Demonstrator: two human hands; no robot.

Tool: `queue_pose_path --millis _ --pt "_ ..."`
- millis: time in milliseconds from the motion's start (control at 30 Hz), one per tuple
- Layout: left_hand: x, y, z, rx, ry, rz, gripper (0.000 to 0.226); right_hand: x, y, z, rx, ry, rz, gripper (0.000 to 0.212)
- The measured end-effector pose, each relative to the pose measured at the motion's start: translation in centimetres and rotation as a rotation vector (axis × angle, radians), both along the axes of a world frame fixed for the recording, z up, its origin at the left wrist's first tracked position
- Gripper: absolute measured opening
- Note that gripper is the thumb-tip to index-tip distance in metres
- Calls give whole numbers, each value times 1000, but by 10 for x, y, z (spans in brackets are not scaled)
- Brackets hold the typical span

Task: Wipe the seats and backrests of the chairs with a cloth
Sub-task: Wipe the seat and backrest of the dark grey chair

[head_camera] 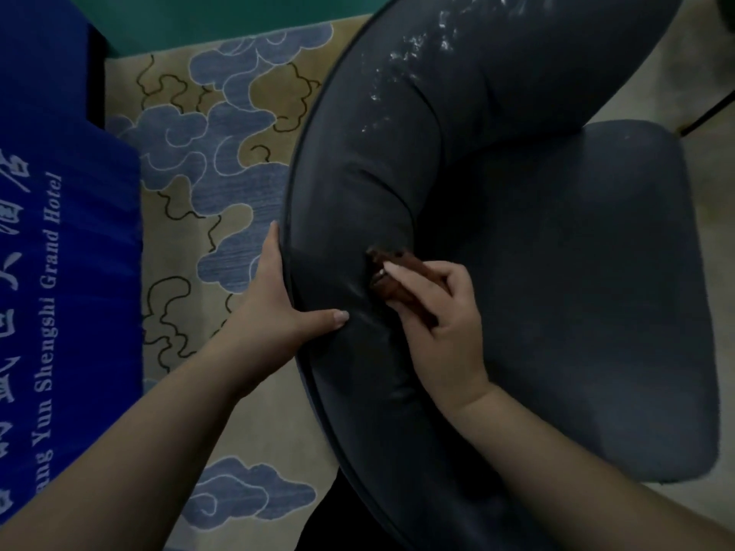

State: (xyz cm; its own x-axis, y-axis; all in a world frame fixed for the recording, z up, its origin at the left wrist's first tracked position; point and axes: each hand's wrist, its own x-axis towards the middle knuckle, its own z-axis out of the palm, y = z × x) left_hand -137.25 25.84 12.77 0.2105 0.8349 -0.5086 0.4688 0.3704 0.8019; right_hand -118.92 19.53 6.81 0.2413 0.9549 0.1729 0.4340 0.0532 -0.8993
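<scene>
- Carpet (pixel 222 161) with blue cloud shapes on a tan ground fills the floor left of the chair; a blue cloth banner (pixel 59 232) with white lettering hangs along the far left edge; a teal wall strip runs across the top.
- Between banner and chair lies an open band of carpet, narrowing toward the bottom.
- Dark grey chair backrest (pixel 358 192) curves from top right to bottom centre, its piped outer rim facing the carpet; white flecks speckle its upper part (pixel 417 45).
- Seat cushion (pixel 576 292) sits right of the backrest, its rounded edges showing pale floor beyond at right and below.
- Left hand (pixel 278 300) clasps the backrest rim; fingers wrap over the outer edge, thumb pressed flat on the inner face.
- Right hand (pixel 433 312) has its grip closed round a brown cloth (pixel 391 272), bunched and pressed against the backrest's inner face near the seat crease.
</scene>
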Motion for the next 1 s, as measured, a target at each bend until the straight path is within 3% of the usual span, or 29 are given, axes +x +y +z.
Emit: queue_pose_path --millis 100,200,300,467,700,900,1000 --pt "0 1 -3 -9 0 -2 103 1 30 -4 -35 38 -49 34" --pt "0 4 -2 -25 -6 -7 115 5 79 -10 -140 166 -251 41" --pt "0 9 1 -30 18 -14 110 5 70 -12 -252 264 -273 42" --pt "10 31 4 21 24 25 123 5 20 -3 -192 251 -109 43" --pt "11 50 -4 97 -11 -10 122 -1 123 8 -81 179 -258 39" --pt "6 70 -9 75 -107 -84 119 -15 53 5 -46 134 -204 37" --pt "8 88 -9 37 -137 -128 121 -15 88 10 -6 27 -185 38"
